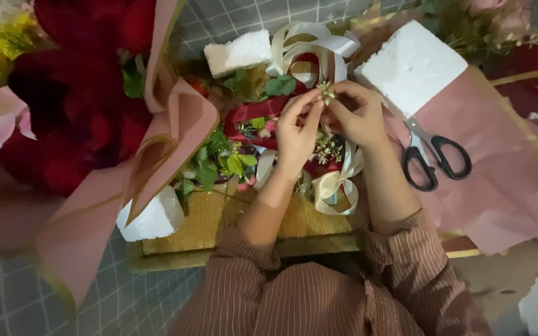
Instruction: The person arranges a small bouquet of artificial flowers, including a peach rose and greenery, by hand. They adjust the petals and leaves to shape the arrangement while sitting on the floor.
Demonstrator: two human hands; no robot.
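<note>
- Left hand (pixel 295 127) and right hand (pixel 359 115) together over the tray (pixel 219 218), fingertips pinched shut on a small pale sprig (pixel 326 91).
- Partly done, by the look: greenery (pixel 219 163), red blooms and cream ribbon (pixel 334 183) already in; sprig not yet set down.
- Nearby: scissors (pixel 434 155) on pink paper (pixel 505 180), foam blocks (pixel 413 65), wrapped bouquet (pixel 82 106) at left.
- Looped ribbon crowding the spot beneath the hands.
</note>
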